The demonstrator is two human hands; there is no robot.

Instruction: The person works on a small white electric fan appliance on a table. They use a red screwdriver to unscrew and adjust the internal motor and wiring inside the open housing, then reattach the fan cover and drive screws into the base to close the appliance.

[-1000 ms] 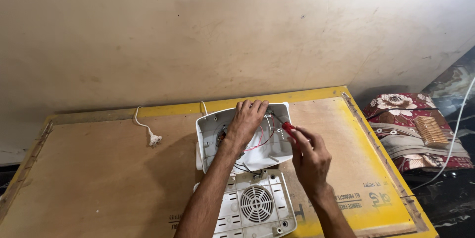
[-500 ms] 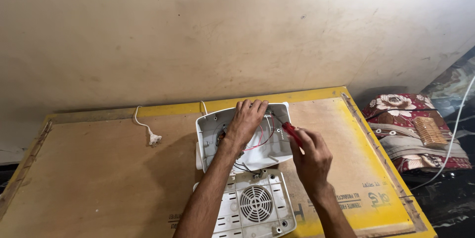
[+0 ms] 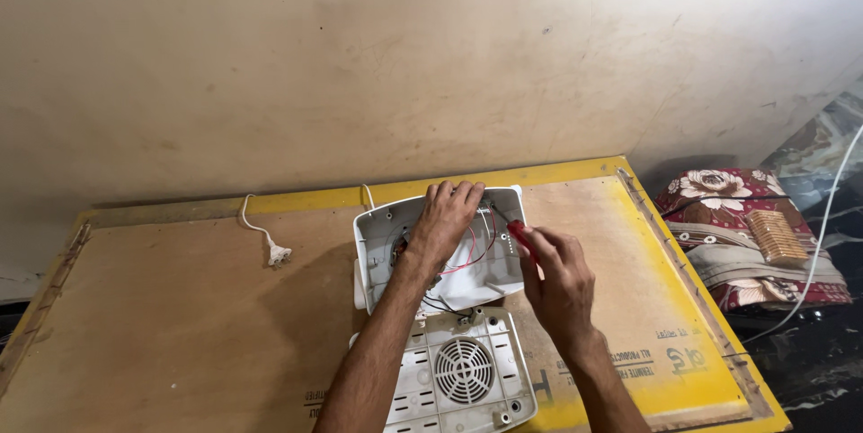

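A white plastic housing (image 3: 431, 258) is lying open near the table's far edge, red and black wires showing inside. Its vented base with a round grille (image 3: 463, 370) is resting towards the near edge. A red-handled screwdriver (image 3: 521, 237) is angling into the housing's right side.

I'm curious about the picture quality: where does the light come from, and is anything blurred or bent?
Head view: bright light at the upper right washes out the wall; the left arm casts a soft shadow on the board to its left; the left hand and right hand look fairly sharp; the board's edges splay outward, a wide-lens effect; the cloth at right sits dimmer.
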